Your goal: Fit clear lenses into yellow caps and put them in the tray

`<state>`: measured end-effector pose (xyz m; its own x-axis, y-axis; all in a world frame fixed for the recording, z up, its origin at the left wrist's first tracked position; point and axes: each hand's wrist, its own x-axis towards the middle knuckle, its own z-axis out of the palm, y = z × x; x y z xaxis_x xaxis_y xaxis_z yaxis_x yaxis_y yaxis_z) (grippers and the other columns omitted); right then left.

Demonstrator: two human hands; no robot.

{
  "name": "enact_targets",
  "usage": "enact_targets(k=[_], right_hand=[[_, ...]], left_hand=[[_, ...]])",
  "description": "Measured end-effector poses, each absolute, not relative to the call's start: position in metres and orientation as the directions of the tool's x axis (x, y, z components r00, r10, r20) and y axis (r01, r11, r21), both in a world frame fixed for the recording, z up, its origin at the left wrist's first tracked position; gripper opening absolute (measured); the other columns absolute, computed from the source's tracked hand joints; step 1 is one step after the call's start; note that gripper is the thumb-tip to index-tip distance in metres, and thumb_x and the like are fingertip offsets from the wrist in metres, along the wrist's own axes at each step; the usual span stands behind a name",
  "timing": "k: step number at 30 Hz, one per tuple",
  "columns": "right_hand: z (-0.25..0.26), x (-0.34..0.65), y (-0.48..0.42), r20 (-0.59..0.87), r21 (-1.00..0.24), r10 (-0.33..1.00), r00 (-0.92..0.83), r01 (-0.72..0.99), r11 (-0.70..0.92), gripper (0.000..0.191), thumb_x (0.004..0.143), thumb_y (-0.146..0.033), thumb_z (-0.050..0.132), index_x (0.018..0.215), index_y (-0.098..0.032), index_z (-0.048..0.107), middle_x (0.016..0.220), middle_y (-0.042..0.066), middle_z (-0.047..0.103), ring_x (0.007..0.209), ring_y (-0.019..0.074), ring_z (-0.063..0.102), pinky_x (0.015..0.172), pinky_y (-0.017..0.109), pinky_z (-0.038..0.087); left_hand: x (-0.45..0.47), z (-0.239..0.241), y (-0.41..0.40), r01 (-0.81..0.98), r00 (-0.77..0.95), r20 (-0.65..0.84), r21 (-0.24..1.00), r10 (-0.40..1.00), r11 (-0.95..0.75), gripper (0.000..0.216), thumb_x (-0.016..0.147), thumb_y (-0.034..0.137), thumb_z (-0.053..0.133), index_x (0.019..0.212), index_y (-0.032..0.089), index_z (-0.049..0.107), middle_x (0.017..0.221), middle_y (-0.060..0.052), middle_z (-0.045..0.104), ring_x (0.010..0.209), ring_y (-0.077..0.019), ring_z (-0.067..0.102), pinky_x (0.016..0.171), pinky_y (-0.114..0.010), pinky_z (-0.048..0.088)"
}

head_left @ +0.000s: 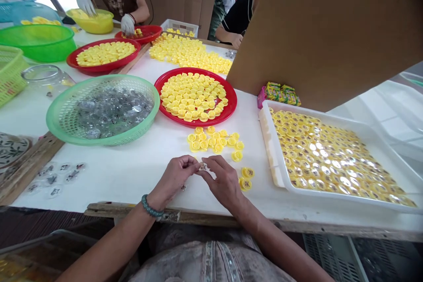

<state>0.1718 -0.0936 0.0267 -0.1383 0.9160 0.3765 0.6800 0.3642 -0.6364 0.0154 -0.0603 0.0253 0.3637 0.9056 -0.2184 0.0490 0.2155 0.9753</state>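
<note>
My left hand (176,176) and my right hand (223,183) meet near the table's front edge, fingertips pinched together on a small clear piece with a dark print (202,167). Just beyond them lies a loose cluster of small yellow caps (214,139). Two finished caps (246,177) rest right of my right hand. A red plate of yellow caps (195,97) sits further back. A green basket of clear pieces (103,109) stands to the left.
A white tray (337,158) of finished caps fills the right side, with a brown cardboard sheet (324,31) leaning behind it. Several clear pieces (54,178) lie at the left. Two other people work at the far end among more bowls and plates.
</note>
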Motion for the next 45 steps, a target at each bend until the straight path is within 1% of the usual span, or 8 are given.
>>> enact_targets(k=[4,9,13,17,22,26,39,45], right_hand=[[0.023,0.171,-0.091,0.350,-0.674,0.931,-0.100,0.663,0.325,0.024,0.079,-0.022,0.064,0.103,-0.020,0.061,0.092,0.003,0.060,0.070,0.0120,0.057,0.062,0.023,0.050],[0.018,0.178,-0.094,0.288,-0.665,0.953,-0.097,0.695,0.272,0.027,0.077,-0.019,0.064,0.103,-0.019,0.059,0.090,0.003,0.061,0.072,0.0127,0.057,0.063,0.023,0.049],[0.016,0.184,-0.099,0.222,-0.674,0.973,-0.061,0.712,0.198,0.035,0.074,-0.017,0.066,0.106,-0.019,0.053,0.087,0.002,0.061,0.072,0.0132,0.057,0.066,0.025,0.049],[0.018,0.192,-0.103,0.131,-0.681,0.991,-0.032,0.724,0.114,0.034,0.072,-0.016,0.067,0.102,-0.020,0.051,0.088,0.001,0.062,0.072,0.0136,0.058,0.065,0.025,0.048],[0.019,0.202,-0.104,0.115,-0.671,0.988,-0.104,0.725,0.154,0.038,0.073,-0.017,0.067,0.106,-0.021,0.048,0.089,0.001,0.063,0.076,0.0148,0.060,0.068,0.027,0.049],[0.016,0.207,-0.099,0.093,-0.665,0.973,-0.214,0.714,0.220,0.045,0.073,-0.015,0.067,0.112,-0.022,0.046,0.092,0.002,0.065,0.081,0.0158,0.061,0.070,0.027,0.049],[0.020,0.203,-0.074,0.245,-0.557,0.833,-0.497,0.630,0.540,0.012,0.084,-0.013,0.056,0.092,-0.018,0.064,0.098,0.007,0.065,0.089,0.0173,0.062,0.080,0.028,0.050],[0.015,0.202,-0.082,0.209,-0.365,0.785,-0.583,0.699,0.615,0.012,0.089,-0.015,0.049,0.089,-0.016,0.061,0.102,0.010,0.063,0.091,0.0185,0.059,0.079,0.030,0.050]], left_hand=[[0.004,0.029,-0.050,0.259,0.329,-0.138,0.965,0.934,0.051,0.023,0.082,0.038,0.055,0.085,0.018,0.065,0.078,-0.002,0.063,0.072,-0.0176,0.055,0.066,-0.026,0.041],[-0.010,0.025,-0.030,0.602,0.211,-0.045,0.793,0.976,-0.094,0.022,0.078,0.030,0.056,0.096,0.021,0.065,0.080,-0.001,0.063,0.066,-0.0174,0.056,0.063,-0.028,0.041],[0.001,0.015,-0.037,0.464,0.208,-0.315,0.865,0.926,0.190,0.009,0.077,0.025,0.054,0.081,0.019,0.060,0.063,0.000,0.062,0.060,-0.0182,0.059,0.057,-0.027,0.044],[0.014,0.014,-0.055,0.287,0.198,-0.485,0.860,0.852,0.423,0.011,0.079,0.027,0.054,0.081,0.017,0.054,0.068,-0.003,0.064,0.059,-0.0187,0.062,0.053,-0.026,0.047],[0.008,0.024,-0.057,0.552,0.230,-0.258,0.829,0.938,0.092,0.015,0.077,0.020,0.054,0.091,0.019,0.058,0.075,0.000,0.063,0.060,-0.0157,0.058,0.054,-0.024,0.042],[0.007,0.023,-0.050,0.536,0.410,-0.151,0.838,0.899,-0.104,0.029,0.073,0.016,0.054,0.101,0.020,0.061,0.090,0.000,0.064,0.065,-0.0142,0.057,0.059,-0.024,0.043],[0.014,0.005,-0.042,0.431,0.451,-0.101,0.895,0.887,-0.117,0.020,0.072,0.014,0.053,0.080,0.022,0.069,0.078,0.005,0.067,0.071,-0.0149,0.059,0.066,-0.024,0.042],[0.018,0.001,-0.043,0.421,0.388,-0.136,0.906,0.911,-0.044,0.021,0.071,0.015,0.053,0.080,0.022,0.070,0.075,0.004,0.067,0.069,-0.0154,0.060,0.065,-0.024,0.043]])
